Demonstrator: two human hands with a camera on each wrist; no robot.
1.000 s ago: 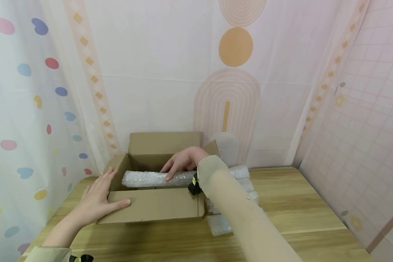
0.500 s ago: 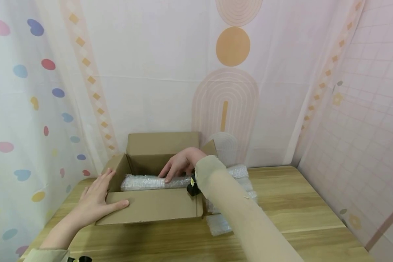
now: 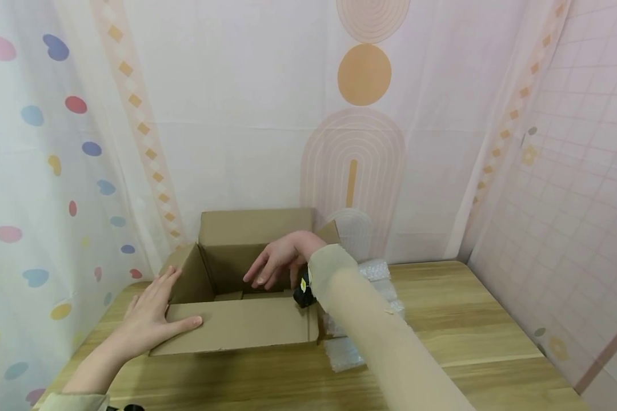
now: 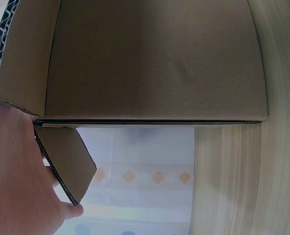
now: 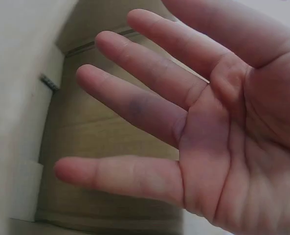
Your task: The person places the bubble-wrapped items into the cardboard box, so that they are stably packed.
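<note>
Cardboard box (image 3: 236, 285) sits open on the wooden tabletop (image 3: 468, 325), flaps up, toward the left side. Right hand (image 3: 277, 264) hovers inside the opening, fingers spread and relaxed, palm bare, holding nothing. Left hand (image 3: 151, 314) lies flat on the near-left flap, fingers straight, thumb along the front flap. Bubble wrap (image 3: 362, 319) lies just right of the box, partly behind the right sleeve (image 3: 370, 337).
</note>
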